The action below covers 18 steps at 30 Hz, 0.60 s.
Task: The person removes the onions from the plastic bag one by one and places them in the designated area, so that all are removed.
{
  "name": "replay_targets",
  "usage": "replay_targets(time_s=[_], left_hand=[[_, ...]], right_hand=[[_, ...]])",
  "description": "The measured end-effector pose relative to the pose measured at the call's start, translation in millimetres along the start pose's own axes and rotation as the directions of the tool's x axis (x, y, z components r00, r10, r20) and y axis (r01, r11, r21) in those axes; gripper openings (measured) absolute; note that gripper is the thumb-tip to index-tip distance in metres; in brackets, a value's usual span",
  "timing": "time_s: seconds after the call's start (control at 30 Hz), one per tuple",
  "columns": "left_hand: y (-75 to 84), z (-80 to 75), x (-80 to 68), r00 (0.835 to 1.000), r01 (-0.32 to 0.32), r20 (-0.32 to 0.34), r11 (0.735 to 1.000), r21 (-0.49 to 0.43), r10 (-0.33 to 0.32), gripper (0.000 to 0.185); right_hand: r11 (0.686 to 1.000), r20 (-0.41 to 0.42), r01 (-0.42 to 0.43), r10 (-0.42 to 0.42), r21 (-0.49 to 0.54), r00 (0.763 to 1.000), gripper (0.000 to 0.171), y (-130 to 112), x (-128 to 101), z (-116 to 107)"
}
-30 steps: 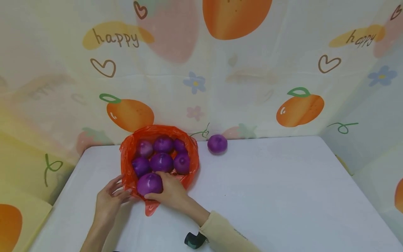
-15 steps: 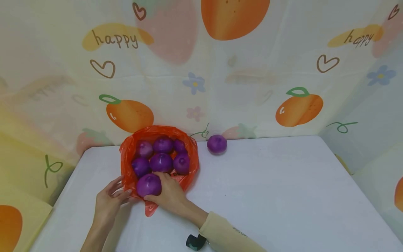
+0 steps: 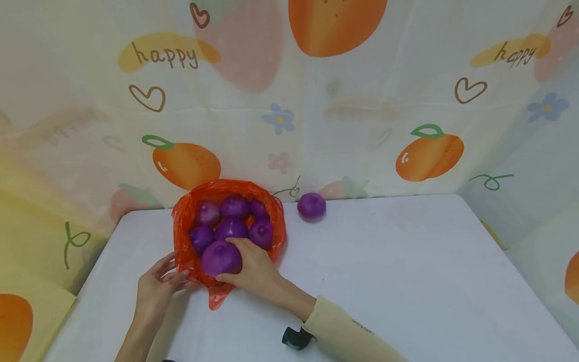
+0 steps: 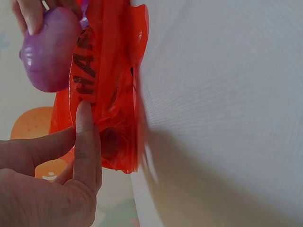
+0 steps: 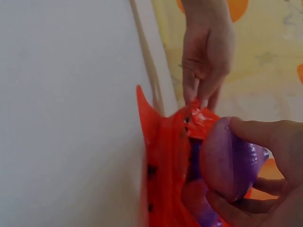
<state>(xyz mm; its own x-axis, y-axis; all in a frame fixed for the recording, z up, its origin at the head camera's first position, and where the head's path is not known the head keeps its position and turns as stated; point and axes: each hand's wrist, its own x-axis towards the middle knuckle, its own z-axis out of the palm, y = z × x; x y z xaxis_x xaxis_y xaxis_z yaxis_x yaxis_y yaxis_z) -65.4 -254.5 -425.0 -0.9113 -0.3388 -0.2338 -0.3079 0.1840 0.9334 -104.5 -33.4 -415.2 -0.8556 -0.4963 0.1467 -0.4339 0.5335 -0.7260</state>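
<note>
Onion [image 3: 220, 257], purple and round, sits in the right hand [image 3: 253, 269], whose fingers and thumb curl around it from the right side and from below; the right wrist view shows the thumb on top and the other fingers under it [image 5: 228, 158]. It is held over the near lip of the red bag [image 3: 183, 226], so the bag's opening lies just behind it, away from the person, and the right hand is the one nearer to that opening. The onion is almost a ball, only a little flattened, so no long axis is clear. The left hand [image 3: 156, 289] is at the bag's near left edge; in the left wrist view the index finger [image 4: 85, 137] lies straight along the plastic with the thumb beside it, and they seem to pinch the fold [image 4: 111, 94], but the contact is partly hidden and I cannot say how firm it is. Inside the bag six more onions [image 3: 231, 228] lie close together, touching each other. One loose onion [image 3: 311, 206] rests on the white table [image 3: 407, 261], to the right of the bag and apart from it, near the back edge. Behind the table hangs a printed cloth [image 3: 362, 100] with oranges, hearts and the word "happy". A small dark object [image 3: 296, 338] shows under the right sleeve.
</note>
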Motion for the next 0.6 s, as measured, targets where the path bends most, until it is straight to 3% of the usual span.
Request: replay_targets(time_s=[0.33, 0.6], left_hand=[[-0.3, -0.3, 1.2, 1.000, 0.016, -0.004, 1.000, -0.002, -0.016, 0.063], [-1.0, -2.5, 1.5, 1.000, 0.022, 0.003, 0.999, -0.045, -0.022, 0.063]], right_hand=[[0.995, -0.053, 0.093, -0.095, -0.026, 0.994, 0.074, 6.0, -8.3, -35.4], [0.996, -0.150, 0.087, -0.084, 0.017, 0.985, 0.075, 12.8, -2.5, -68.7]])
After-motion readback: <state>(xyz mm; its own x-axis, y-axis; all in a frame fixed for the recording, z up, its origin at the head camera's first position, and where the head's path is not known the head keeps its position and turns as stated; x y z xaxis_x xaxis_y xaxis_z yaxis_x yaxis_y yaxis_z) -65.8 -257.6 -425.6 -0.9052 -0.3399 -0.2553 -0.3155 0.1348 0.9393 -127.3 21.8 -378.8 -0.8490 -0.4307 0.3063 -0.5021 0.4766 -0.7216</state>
